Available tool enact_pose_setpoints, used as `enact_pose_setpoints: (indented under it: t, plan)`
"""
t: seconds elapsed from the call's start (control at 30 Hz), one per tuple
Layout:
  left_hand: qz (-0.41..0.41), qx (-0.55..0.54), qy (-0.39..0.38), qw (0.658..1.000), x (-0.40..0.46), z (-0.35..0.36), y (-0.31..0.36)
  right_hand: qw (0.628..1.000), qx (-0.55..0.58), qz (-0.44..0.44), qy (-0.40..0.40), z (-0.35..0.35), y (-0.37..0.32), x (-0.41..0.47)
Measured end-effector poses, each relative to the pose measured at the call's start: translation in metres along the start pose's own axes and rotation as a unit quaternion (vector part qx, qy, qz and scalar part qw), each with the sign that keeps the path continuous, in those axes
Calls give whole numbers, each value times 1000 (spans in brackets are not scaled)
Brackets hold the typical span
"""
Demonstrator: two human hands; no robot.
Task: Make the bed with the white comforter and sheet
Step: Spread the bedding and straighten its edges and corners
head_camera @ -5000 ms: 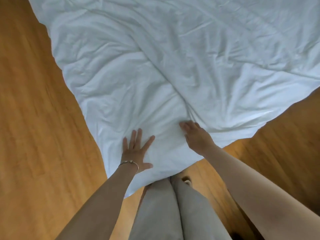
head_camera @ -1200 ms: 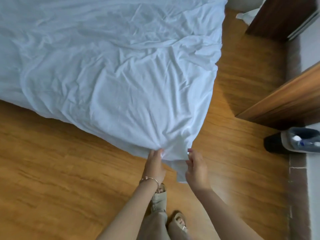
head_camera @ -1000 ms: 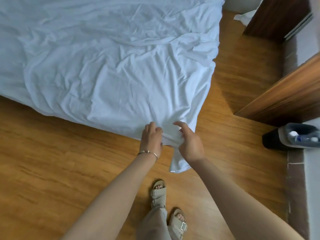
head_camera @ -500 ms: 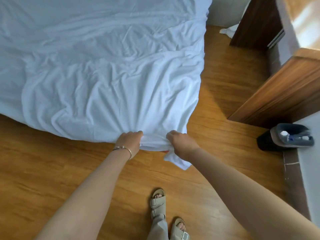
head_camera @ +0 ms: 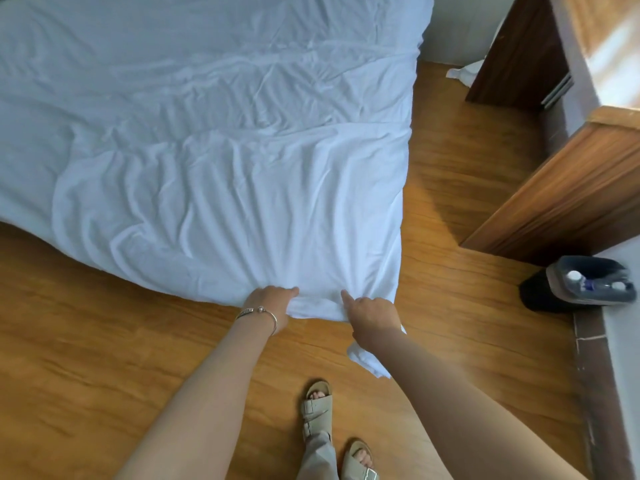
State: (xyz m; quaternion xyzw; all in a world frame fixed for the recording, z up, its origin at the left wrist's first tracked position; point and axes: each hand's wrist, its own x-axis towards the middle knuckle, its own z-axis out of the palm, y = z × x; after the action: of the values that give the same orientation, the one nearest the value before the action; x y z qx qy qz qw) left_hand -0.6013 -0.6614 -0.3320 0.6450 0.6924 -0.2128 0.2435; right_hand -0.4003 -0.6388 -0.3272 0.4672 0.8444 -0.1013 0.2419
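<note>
Both hands grip the near corner hem of the white comforter (head_camera: pixel 214 174): left hand (head_camera: pixel 268 303) and right hand (head_camera: pixel 372 315) bunch its edge. The comforter spreads far-left across the bed; a loose corner tail hangs nearest my right hand.

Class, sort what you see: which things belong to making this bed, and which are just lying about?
Belonging to the job:
white comforter
left hand
right hand

Just lying about:
bin holding bottles
white cloth on floor
wooden cabinet
</note>
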Motion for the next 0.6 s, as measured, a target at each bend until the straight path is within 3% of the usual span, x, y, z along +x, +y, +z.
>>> enact_pose_setpoints:
  t: [0.23,0.43,0.53,0.6]
  plan:
    - [35,43,-26,998,-2,15,-1,999,22,-10,-35,19,-8,-10]
    - [75,14,-54,996,-12,13,-20,985,37,-23,-169,23,-14,4]
    - [80,-40,-190,978,-10,13,-35,955,-14,-20,-296,12,-20,18]
    - [69,-54,-233,969,-6,14,-49,963,28,1,-268,8,-27,31]
